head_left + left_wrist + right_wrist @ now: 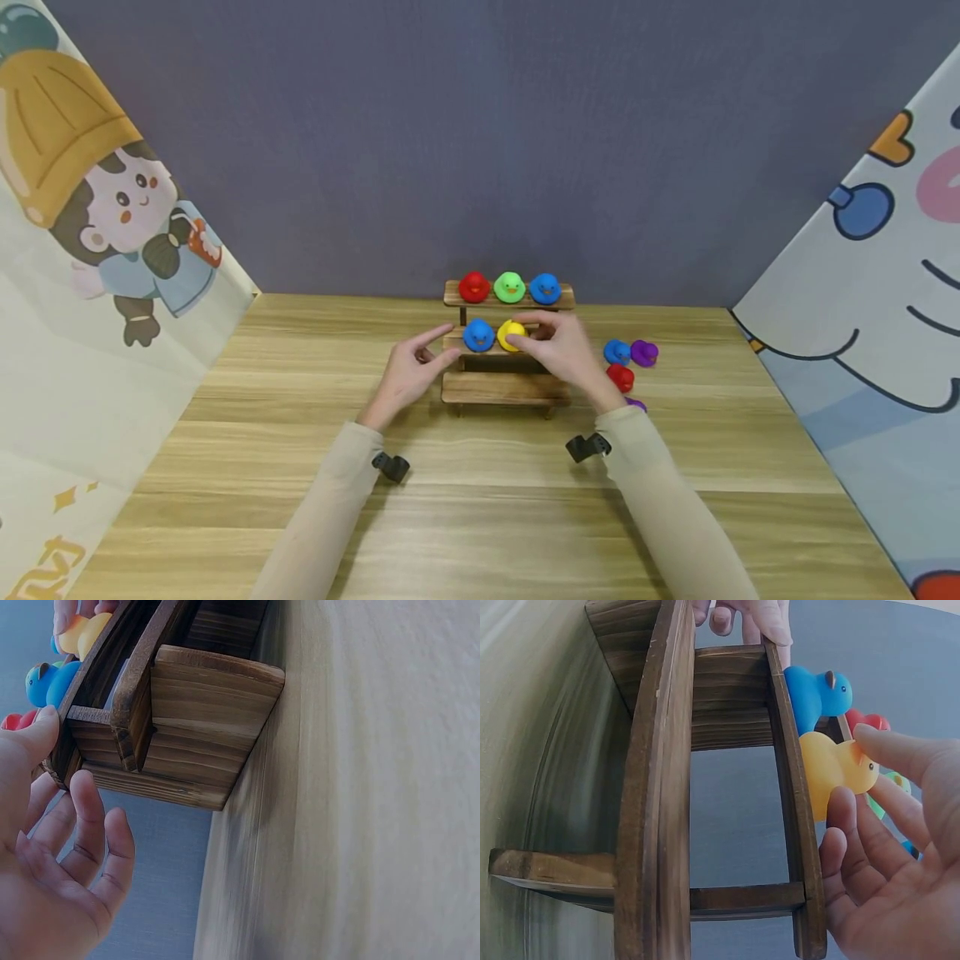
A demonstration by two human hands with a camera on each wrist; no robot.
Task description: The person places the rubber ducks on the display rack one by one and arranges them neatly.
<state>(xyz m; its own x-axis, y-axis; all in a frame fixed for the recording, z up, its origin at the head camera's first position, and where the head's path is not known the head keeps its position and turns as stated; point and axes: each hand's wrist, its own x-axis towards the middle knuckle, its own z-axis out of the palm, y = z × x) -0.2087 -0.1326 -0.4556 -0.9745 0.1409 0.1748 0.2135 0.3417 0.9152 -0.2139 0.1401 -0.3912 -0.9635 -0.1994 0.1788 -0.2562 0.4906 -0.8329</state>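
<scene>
At frame centre of the head view, right hand (566, 350) fingertips pinch the yellow duck (512, 335), which sits on the middle step of the wooden stepped rack (504, 388). Right wrist view: fingers (885, 754) curl round the duck's head and front, thumb hidden. Left hand (408, 375) just left of the rack, fingers straight and spread, index tip touching the middle step's left end by the blue duck (478, 335); it holds nothing.

Top step, just above: red duck (474, 287), green duck (509, 287), second blue one (545, 288). Bottom step bare. Right of the rack on the table (480, 517): loose ducks (628, 362), blue, purple, red.

Step, as I judge: yellow duck being seated beside the blue one, middle row's second spot. Next move calls for letting go without tipping it, then a reach right to the loose ducks.
</scene>
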